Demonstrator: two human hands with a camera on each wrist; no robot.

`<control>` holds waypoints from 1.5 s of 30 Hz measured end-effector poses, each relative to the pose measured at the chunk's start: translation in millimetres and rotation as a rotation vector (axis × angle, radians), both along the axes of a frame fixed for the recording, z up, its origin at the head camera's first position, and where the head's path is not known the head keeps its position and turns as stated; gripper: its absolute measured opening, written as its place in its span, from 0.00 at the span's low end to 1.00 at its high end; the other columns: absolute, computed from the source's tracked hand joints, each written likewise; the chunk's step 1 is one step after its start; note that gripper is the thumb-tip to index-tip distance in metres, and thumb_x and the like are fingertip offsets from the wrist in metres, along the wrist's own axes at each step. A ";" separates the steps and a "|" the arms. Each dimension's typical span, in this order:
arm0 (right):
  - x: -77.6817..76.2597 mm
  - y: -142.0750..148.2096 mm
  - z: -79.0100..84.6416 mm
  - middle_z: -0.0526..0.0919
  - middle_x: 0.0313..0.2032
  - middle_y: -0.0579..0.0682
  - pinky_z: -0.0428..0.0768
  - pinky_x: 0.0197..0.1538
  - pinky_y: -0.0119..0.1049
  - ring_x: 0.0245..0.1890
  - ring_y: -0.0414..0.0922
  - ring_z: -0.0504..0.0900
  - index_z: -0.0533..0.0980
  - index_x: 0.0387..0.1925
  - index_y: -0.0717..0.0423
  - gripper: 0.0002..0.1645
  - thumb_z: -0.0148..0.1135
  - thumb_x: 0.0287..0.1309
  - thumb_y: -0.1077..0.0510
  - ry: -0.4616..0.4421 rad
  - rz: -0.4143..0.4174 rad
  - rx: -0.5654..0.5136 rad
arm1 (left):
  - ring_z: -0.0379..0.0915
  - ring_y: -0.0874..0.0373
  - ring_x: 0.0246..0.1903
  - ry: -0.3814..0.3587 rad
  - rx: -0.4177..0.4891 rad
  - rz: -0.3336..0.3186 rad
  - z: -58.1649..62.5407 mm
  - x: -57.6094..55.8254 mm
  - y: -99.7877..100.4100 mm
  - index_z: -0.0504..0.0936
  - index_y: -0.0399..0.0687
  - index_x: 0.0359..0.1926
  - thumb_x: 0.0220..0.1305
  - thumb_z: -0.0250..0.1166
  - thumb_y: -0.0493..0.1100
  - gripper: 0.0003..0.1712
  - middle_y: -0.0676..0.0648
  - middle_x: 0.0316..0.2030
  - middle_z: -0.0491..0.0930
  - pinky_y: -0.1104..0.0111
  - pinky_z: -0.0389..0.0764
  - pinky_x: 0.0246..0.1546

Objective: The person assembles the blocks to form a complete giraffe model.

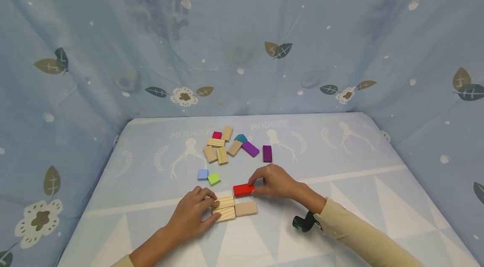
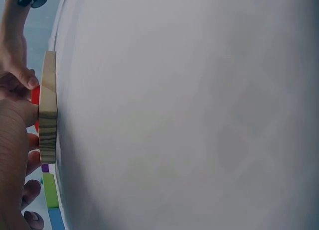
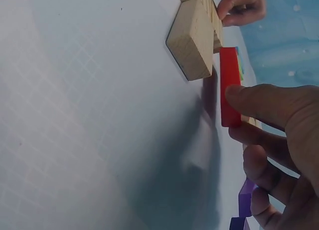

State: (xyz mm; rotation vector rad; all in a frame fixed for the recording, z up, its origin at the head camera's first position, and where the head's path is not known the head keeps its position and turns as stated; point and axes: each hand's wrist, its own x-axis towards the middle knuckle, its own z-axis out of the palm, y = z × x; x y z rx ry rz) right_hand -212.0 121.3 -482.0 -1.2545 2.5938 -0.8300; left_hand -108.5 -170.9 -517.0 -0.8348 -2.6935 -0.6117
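Observation:
My right hand (image 1: 274, 181) pinches the right end of a red rectangular block (image 1: 243, 190) between thumb and fingers. In the right wrist view the red block (image 3: 230, 85) is lifted off the tabletop, near a plain wooden block (image 3: 192, 41). My left hand (image 1: 193, 211) rests its thumb and fingertips on the left ends of two striped wooden blocks, the farther one (image 1: 225, 202) and the nearer one (image 1: 227, 214), which lie side by side. Against the nearer block's right end lies the plain wooden block (image 1: 246, 208). The red block hovers behind that plain block.
Behind the left hand lie a light-blue block (image 1: 203, 174) and a green block (image 1: 214, 179). Farther back are several scattered wooden blocks (image 1: 222, 155), a crimson block (image 1: 217, 135), a teal block (image 1: 240, 137) and two purple blocks, one (image 1: 250, 149) left of the other (image 1: 267, 153). Patterned cloth (image 1: 242, 82) walls the table.

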 end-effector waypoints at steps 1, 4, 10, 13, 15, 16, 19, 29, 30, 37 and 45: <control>0.1 -0.2 0.1 0.85 0.37 0.38 0.73 0.28 0.29 0.23 0.33 0.71 0.87 0.39 0.48 0.12 0.76 0.50 0.56 -0.006 0.006 0.004 | 0.65 0.65 0.38 -0.005 -0.004 0.005 -0.1 0.0 0.0 0.83 0.60 0.32 0.52 0.75 0.55 0.11 0.61 0.41 0.75 0.66 0.72 0.36; 0.5 -0.3 -1.8 0.85 0.37 0.37 0.73 0.28 0.29 0.23 0.33 0.72 0.87 0.40 0.48 0.13 0.76 0.50 0.56 -0.024 0.018 0.017 | 0.65 0.65 0.38 -0.019 -0.013 0.016 -0.2 0.5 0.1 0.83 0.61 0.32 0.52 0.75 0.56 0.11 0.61 0.41 0.75 0.67 0.73 0.37; -1.7 1.7 -6.6 0.84 0.37 0.38 0.74 0.32 0.28 0.27 0.34 0.75 0.86 0.41 0.49 0.15 0.76 0.49 0.57 -0.052 0.060 0.022 | 0.65 0.65 0.38 -0.021 -0.012 0.017 -0.6 0.7 0.1 0.81 0.61 0.31 0.52 0.75 0.56 0.12 0.62 0.41 0.75 0.67 0.73 0.37; -2.7 2.3 -8.4 0.83 0.38 0.40 0.76 0.35 0.28 0.30 0.36 0.78 0.86 0.43 0.50 0.14 0.74 0.51 0.58 -0.063 0.096 0.012 | 0.66 0.65 0.38 -0.011 -0.004 0.012 -0.8 0.2 -0.1 0.82 0.61 0.31 0.52 0.75 0.56 0.12 0.61 0.41 0.75 0.67 0.73 0.37; -1.8 2.4 -8.6 0.82 0.40 0.39 0.75 0.37 0.28 0.33 0.37 0.78 0.85 0.45 0.50 0.17 0.74 0.52 0.55 -0.081 0.097 0.023 | 0.66 0.65 0.38 -0.006 0.001 0.009 -0.7 -0.4 -0.1 0.82 0.61 0.32 0.52 0.75 0.55 0.12 0.61 0.41 0.75 0.66 0.73 0.37; -0.7 2.2 -8.4 0.82 0.41 0.39 0.75 0.38 0.28 0.34 0.37 0.78 0.84 0.47 0.50 0.19 0.74 0.52 0.52 -0.087 0.093 0.040 | 0.66 0.65 0.38 -0.005 0.002 0.009 -0.7 -0.4 0.0 0.82 0.60 0.32 0.52 0.75 0.55 0.12 0.61 0.41 0.75 0.66 0.73 0.37; 4.2 0.5 -6.4 0.79 0.45 0.38 0.75 0.43 0.31 0.39 0.37 0.76 0.82 0.54 0.47 0.31 0.75 0.48 0.41 -0.092 0.080 0.118 | 0.66 0.65 0.38 -0.006 0.004 0.008 -0.5 -0.7 0.3 0.82 0.60 0.32 0.52 0.75 0.55 0.12 0.61 0.41 0.75 0.66 0.73 0.37; 13.6 -5.7 -5.3 0.76 0.47 0.38 0.73 0.52 0.36 0.47 0.35 0.72 0.78 0.59 0.44 0.43 0.75 0.40 0.31 -0.009 0.126 0.213 | 0.66 0.65 0.39 -0.002 0.014 0.006 -0.2 -0.8 -0.2 0.82 0.60 0.32 0.53 0.75 0.55 0.11 0.61 0.41 0.75 0.66 0.73 0.37; 14.0 -5.8 -5.8 0.75 0.47 0.37 0.73 0.53 0.36 0.47 0.35 0.72 0.79 0.58 0.43 0.42 0.75 0.41 0.31 -0.009 0.128 0.213 | 0.67 0.65 0.39 -0.002 0.015 0.005 -0.1 -0.8 -0.3 0.83 0.60 0.33 0.53 0.75 0.55 0.11 0.61 0.41 0.75 0.66 0.73 0.37; 15.7 -6.2 -8.1 0.75 0.46 0.37 0.72 0.53 0.35 0.47 0.35 0.72 0.79 0.58 0.44 0.39 0.75 0.44 0.35 -0.010 0.149 0.193 | 0.67 0.64 0.39 -0.002 0.019 0.001 0.4 -1.5 -0.2 0.82 0.60 0.33 0.53 0.75 0.55 0.11 0.61 0.41 0.75 0.66 0.73 0.37; 20.1 -7.8 -10.0 0.75 0.46 0.38 0.72 0.53 0.35 0.45 0.34 0.72 0.79 0.57 0.46 0.37 0.76 0.46 0.37 -0.025 0.155 0.148 | 0.65 0.65 0.39 -0.005 -0.008 0.008 0.6 -0.8 0.4 0.82 0.59 0.32 0.52 0.75 0.55 0.12 0.62 0.41 0.75 0.66 0.73 0.37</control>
